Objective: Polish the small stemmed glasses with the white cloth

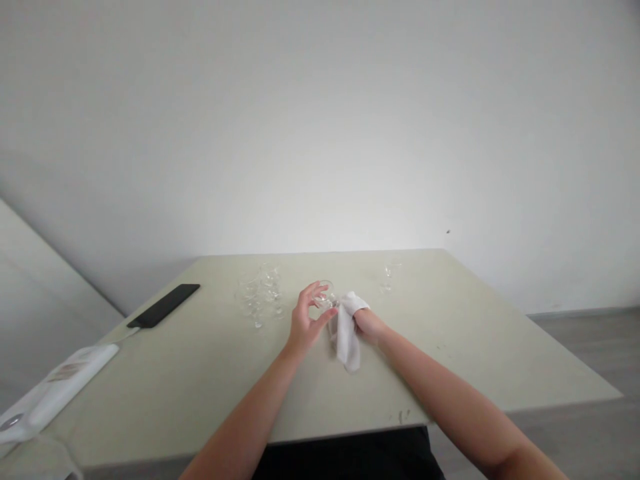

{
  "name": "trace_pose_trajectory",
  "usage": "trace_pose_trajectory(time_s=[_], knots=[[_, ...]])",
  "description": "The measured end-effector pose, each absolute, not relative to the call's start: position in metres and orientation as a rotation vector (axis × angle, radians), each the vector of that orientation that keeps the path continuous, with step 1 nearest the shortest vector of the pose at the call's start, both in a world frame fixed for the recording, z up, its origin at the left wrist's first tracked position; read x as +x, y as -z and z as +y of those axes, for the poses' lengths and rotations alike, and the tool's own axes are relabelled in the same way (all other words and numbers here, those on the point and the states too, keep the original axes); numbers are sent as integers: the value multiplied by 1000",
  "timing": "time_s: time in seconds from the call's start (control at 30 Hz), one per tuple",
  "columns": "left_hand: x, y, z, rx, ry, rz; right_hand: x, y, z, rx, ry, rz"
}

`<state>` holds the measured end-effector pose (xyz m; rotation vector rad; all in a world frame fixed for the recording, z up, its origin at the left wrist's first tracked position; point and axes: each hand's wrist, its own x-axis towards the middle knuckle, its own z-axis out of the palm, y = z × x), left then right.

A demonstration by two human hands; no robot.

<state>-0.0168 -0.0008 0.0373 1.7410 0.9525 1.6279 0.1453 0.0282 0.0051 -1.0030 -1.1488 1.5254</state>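
Observation:
Near the middle of the table, my left hand (310, 313) grips the bowl of a small stemmed glass (324, 293), its fingers curled around the clear rim. The glass is tilted, its stem pointing right toward a white cloth (349, 337). My right hand (367, 322) is closed on that cloth, which wraps the stem end and hangs down over the tabletop. The foot of the glass is hidden in the cloth. To the left stands a group of several clear stemmed glasses (257, 293). One more glass (389, 277) stands apart at the back right.
The pale table (480, 347) meets a white wall at its far edge. A black flat slab (165, 305) lies along the left side, with a cable running toward a white device (60, 387) at the near left corner. Small dark marks (401, 416) show by the front edge.

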Motion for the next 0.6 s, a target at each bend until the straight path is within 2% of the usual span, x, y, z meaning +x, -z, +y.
trace_pose_trajectory(time_s=[0.13, 0.33, 0.5, 0.6], knots=[[-17, -40, -4, 1739, -1595, 930, 136, -7, 18, -847, -1642, -1153], [-12, -40, -3, 1719, -1641, 1042, 140, 3, 26, -938, -1417, -1262], [-11, -46, 7, 1761, -1694, 1092, 149, 2, 33, -898, -1152, -1709], [-4, -60, 19, 1677, -1744, 1062, 148, -3, 31, -741, -1121, -1939]])
